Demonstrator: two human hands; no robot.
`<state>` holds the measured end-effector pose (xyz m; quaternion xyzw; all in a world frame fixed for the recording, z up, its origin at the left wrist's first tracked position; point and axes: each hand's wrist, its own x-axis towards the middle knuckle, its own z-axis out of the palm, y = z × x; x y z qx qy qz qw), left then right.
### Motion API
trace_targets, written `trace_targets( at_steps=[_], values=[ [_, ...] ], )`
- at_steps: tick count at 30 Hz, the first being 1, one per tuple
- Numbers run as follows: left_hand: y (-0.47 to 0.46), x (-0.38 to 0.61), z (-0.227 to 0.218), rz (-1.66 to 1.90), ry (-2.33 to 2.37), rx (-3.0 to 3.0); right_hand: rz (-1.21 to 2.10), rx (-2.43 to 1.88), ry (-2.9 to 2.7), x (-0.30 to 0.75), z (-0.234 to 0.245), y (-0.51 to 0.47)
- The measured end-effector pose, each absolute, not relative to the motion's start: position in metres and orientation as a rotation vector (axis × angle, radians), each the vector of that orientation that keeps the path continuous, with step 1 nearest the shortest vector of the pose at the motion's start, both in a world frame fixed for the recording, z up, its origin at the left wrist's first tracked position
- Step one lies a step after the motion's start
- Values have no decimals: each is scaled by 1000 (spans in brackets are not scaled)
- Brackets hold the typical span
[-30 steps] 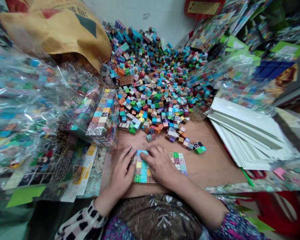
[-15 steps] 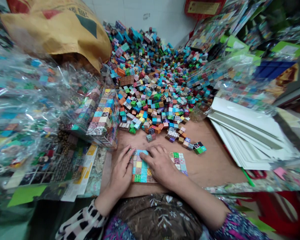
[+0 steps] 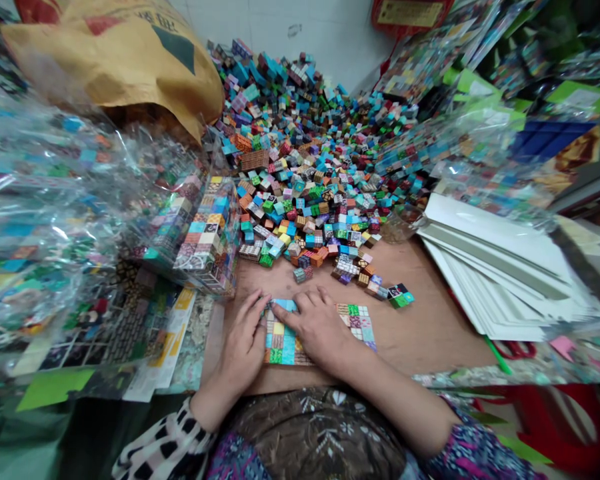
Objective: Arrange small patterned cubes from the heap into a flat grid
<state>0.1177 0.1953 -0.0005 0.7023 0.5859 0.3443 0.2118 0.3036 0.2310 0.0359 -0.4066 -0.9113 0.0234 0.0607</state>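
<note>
A flat rectangle of small patterned cubes (image 3: pixel 288 343) lies on the brown board near its front edge. Along the rectangle's left side rests my left hand (image 3: pixel 245 333), its fingers stretched out and its fingertips at the far left corner. My right hand (image 3: pixel 323 330) lies over the middle of the cubes, fingers spread. Its thumb points left, touching the top row close to the left fingertips. The cubes beneath the right palm are hidden, while the right end of the rectangle shows beyond it.
A big heap of loose cubes (image 3: pixel 310 173) fills the back of the board (image 3: pixel 410 333). Clear-wrapped cube packs (image 3: pixel 207 233) stand at left, below a yellow sack (image 3: pixel 125 60). White cards (image 3: pixel 495 267) are stacked at right, near red-handled scissors (image 3: pixel 517 349).
My right thumb has slid left along the top row toward the far left corner, and the right fingers have shifted slightly. The left hand stays almost still.
</note>
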Motion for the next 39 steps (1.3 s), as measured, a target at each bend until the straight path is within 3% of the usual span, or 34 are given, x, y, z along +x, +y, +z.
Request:
trace_targets(
  at_steps=[16, 39],
  values=[
    [193, 118, 11, 1190, 1765, 1885, 245, -1306, -2818, 305, 44, 232],
    [195, 121, 12, 1069, 1768, 1835, 160, -1242, -2751, 309, 35, 233]
  ],
)
